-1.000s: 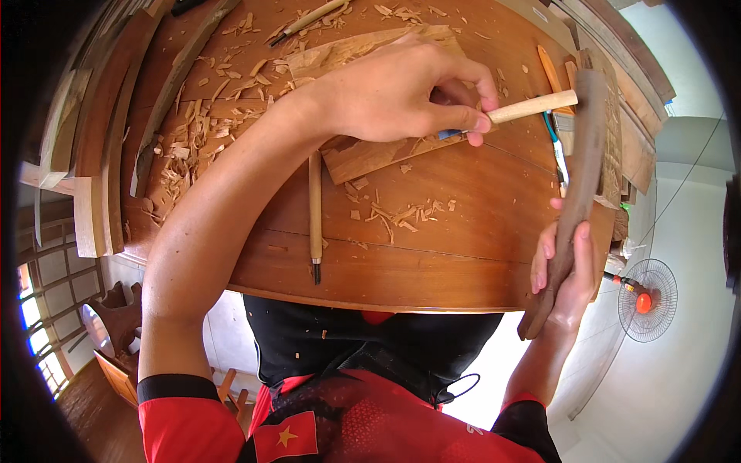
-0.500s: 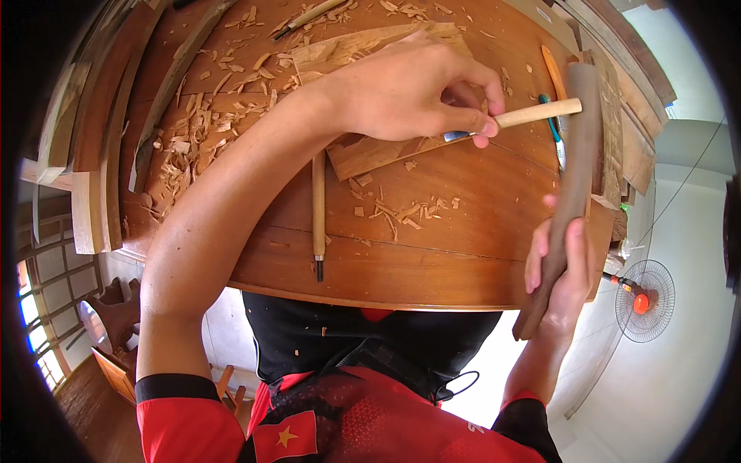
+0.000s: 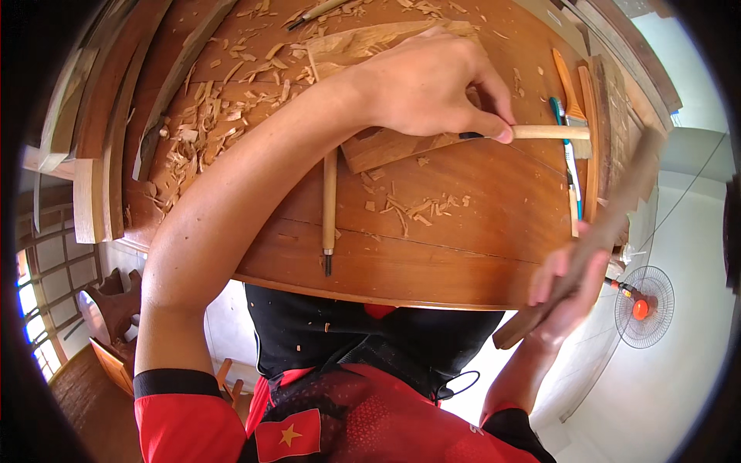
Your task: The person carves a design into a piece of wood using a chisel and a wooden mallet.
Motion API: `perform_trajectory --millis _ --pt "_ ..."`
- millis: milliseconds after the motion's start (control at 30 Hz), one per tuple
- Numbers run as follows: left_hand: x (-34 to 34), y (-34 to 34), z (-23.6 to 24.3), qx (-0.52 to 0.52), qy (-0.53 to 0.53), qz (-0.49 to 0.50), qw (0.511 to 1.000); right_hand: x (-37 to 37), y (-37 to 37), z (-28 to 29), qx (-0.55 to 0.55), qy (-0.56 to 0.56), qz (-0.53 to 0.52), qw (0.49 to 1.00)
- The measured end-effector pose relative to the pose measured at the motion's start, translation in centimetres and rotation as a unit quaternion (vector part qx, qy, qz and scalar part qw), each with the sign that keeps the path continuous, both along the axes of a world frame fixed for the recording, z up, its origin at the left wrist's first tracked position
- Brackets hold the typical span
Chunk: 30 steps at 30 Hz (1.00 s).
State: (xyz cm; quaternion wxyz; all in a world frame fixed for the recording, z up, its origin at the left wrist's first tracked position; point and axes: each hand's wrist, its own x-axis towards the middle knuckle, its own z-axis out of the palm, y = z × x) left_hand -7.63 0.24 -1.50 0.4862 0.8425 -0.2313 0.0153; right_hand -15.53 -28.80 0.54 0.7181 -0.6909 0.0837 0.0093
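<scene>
My left hand pinches a carving chisel near its dark metal end, with the pale wooden handle pointing right. Beneath this hand lies a flat wooden board, partly hidden by my arm. The fingers of my right hand are wrapped round a thick dark wooden stick, which slants up to the right and is blurred. The stick's upper end is apart from the chisel handle. A second chisel rests on the table, blade toward me.
Wood shavings lie scattered over the wooden table. At its right side are an orange-handled brush, a teal-and-white toothbrush and wood pieces. Planks line the left; another chisel lies at the far edge.
The stick has swung to the right, away from the chisel handle, its upper end tilting outward. In my left hand, the chisel has shifted slightly right and down in view.
</scene>
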Motion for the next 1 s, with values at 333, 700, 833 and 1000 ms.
perform_trajectory --millis 333,700,833,1000 --pt "0.1 0.0 -0.9 0.003 -0.036 0.028 0.999 1.1 -1.1 -0.1 -0.102 0.070 0.134 0.983" --pt "0.3 -0.1 -0.4 0.019 -0.044 0.024 0.999 1.4 -1.7 -0.4 0.049 0.003 -0.012 0.999" --pt "0.0 0.3 -0.7 0.022 -0.037 0.015 0.999 -0.2 -0.6 -1.2 -0.059 0.140 0.158 0.976" --pt "0.3 0.0 -1.0 0.020 -0.060 0.020 0.998 0.3 -0.8 -0.7 0.050 0.028 -0.005 0.998"
